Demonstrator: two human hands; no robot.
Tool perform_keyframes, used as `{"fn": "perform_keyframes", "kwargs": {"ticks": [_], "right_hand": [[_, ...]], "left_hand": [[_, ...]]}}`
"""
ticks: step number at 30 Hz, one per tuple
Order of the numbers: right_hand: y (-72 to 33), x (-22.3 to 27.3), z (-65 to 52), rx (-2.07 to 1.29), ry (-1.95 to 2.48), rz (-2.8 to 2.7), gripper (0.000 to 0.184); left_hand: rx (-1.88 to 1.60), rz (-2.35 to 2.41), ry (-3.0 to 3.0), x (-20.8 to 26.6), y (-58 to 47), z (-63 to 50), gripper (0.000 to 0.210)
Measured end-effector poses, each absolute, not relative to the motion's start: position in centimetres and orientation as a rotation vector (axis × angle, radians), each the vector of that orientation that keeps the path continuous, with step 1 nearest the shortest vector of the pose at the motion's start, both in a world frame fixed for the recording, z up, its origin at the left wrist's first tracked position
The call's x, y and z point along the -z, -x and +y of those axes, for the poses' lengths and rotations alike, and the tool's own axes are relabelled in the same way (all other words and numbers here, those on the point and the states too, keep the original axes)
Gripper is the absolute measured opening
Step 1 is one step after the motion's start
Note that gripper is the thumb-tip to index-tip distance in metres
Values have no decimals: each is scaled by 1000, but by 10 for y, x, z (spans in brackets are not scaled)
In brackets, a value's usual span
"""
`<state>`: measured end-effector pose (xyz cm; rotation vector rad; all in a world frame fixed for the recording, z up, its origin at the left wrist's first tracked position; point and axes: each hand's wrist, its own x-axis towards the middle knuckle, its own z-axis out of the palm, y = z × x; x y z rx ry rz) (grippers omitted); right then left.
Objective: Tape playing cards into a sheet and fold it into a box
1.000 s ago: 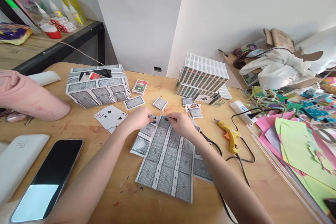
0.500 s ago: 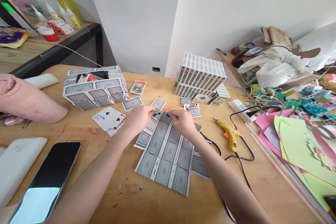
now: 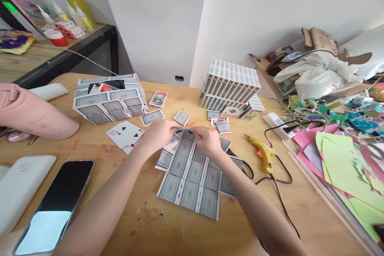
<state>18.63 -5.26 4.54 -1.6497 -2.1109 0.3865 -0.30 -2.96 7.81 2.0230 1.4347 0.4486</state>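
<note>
My left hand [image 3: 162,135] and my right hand [image 3: 208,141] are both closed, pinching a playing card [image 3: 185,129] between them, mostly hidden by my fingers. Below them a panel of joined playing cards [image 3: 189,195], patterned grey backs up, lies slanted on the table. More card pieces [image 3: 164,159] stick out from under its left side, and others [image 3: 227,186] from under its right. A single face-down card [image 3: 182,118] lies just beyond my fingers. Left of my left hand, several cards [image 3: 123,134] lie face up, a two of clubs among them.
A box covered in cards [image 3: 109,102] stands at the back left, beside a card pack [image 3: 158,99]. Stacked card packs [image 3: 231,82] stand at the back right. A yellow glue gun [image 3: 261,153] with its cord lies to the right. A phone [image 3: 57,204] lies at the left.
The held card has tilted, so its club-marked face hardly shows now. Both hands stay near the panel's top edge. The view has shifted slightly.
</note>
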Motion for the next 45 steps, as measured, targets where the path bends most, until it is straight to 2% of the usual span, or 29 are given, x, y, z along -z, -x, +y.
{"fn": "perform_keyframes", "kwargs": {"ticks": [5,28,31,34,37,39,45], "right_hand": [[-189,-58,-43,-396,1603,-2003,28],[-201,-58,-49,-511,1499,-1906,24],[-204,-61,-45,-515,1509,-1857,24],[-207,-63,-40,-534,1485,-1787,22],[-208,-62,-37,-555,1451,-1765,22],[-206,-61,-36,-584,1437,-1774,21],[-199,-54,-34,-612,1428,-1837,23]], "left_hand": [[-724,1383,-1916,-75,5,-25,27],[-574,1556,-2036,-86,-1,-36,28],[-662,1457,-1978,-83,2,-33,26],[-892,1359,-1877,-79,1,-31,26],[-1066,1358,-1844,-75,-3,-30,18],[-1090,1416,-1885,-72,-4,-31,14],[-986,1511,-2027,-69,-4,-31,21]]}}
